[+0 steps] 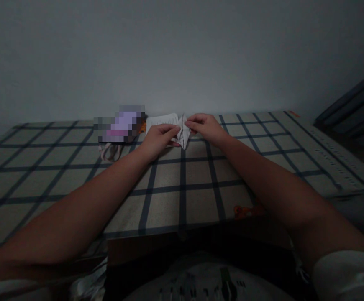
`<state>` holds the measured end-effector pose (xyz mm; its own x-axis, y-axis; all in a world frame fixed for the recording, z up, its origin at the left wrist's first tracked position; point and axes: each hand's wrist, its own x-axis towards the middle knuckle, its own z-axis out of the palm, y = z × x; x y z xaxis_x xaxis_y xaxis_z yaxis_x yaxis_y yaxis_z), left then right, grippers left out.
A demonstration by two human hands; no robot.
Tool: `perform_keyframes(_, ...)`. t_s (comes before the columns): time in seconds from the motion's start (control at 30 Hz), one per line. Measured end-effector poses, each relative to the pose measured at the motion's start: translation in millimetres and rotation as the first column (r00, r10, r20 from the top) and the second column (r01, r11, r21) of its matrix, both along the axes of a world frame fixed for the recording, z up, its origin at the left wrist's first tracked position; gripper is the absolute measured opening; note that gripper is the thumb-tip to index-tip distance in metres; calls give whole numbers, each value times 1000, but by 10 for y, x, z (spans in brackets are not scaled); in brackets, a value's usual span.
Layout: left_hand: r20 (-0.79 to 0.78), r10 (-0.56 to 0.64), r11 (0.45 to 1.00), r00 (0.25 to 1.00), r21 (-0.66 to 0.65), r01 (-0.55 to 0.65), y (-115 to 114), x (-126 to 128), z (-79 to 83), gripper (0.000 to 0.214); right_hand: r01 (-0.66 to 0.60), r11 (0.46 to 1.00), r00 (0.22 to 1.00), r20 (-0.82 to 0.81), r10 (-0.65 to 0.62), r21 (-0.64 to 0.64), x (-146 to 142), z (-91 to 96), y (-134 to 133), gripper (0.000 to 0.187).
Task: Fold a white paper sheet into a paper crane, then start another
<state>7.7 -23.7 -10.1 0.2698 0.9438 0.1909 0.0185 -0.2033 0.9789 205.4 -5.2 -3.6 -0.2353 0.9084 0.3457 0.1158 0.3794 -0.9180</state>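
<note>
Between my two hands is a small folded piece of white paper (184, 133), narrowing to a point at its lower end. My left hand (159, 139) pinches its left side between thumb and fingers. On the opposite side, my right hand (205, 126) grips the upper right edge with thumb and forefinger. A white sheet with printed lines (162, 120) lies flat just behind my left hand, which partly covers it. The fingers under the folded paper are mostly hidden.
A checked cloth (197, 171) covers the table. Left of my hands lies a pixelated purple object (124, 123), with a pale looped cord (110, 152) in front. A grey wall (182, 54) rises behind the table. Dark slanted bars (354, 98) stand at the right.
</note>
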Motion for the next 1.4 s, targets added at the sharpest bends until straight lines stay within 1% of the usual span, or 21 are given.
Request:
perform_keyframes(0.07,-2,-20,1000,1000,3,20,-4,0,-1,40,1,1000,1000,-3,-1,9,-2,-2,5,13)
perform_keyframes(0.17,3,-13,1000,1000,8,13,-5,-2,1,40,9,1000,1000,2,-9,4,-11,5,-3,12)
perform_keyframes(0.27,-4,26,999,1000,30,-25,-1,-6,3,41,16,1000,1000,11,-16,1,-20,21,-24,14)
perform_keyframes(0.4,-29,88,993,996,78,-85,15,-12,-1,44,-16,1000,1000,4,16,13,-19,29,-39,18)
perform_keyframes(0.5,-7,117,989,993,97,-116,30,-15,2,45,-39,999,999,-1,39,2,-16,9,-25,20)
perform_keyframes(0.6,30,138,987,990,84,-140,32,-9,14,46,-69,997,998,-9,69,-19,-22,-25,-6,19)
perform_keyframes(0.73,62,106,993,992,53,-109,16,9,16,46,-98,992,995,-20,96,-79,-52,-42,-8,14)
perform_keyframes(0.8,71,76,996,995,46,-79,7,19,11,44,-78,993,997,-24,76,-90,-67,-29,-23,10)
perform_keyframes(0.87,63,68,996,996,46,-71,0,26,8,43,-34,996,999,-28,31,-86,-78,-8,-40,11)
perform_keyframes(0.97,41,100,993,994,52,-102,3,28,5,44,1,996,1000,-20,-2,-85,-82,13,-57,15)
perform_keyframes(1.1,38,129,990,991,59,-131,27,14,-4,44,-33,993,999,-11,32,-111,-75,0,-50,16)
perform_keyframes(1.27,9,170,982,985,81,-171,27,-1,8,44,-70,993,998,-6,70,-97,-70,-26,-36,17)
perform_keyframes(1.4,31,160,983,987,84,-162,1,4,26,42,-78,992,997,-28,76,-102,-81,-16,-47,17)
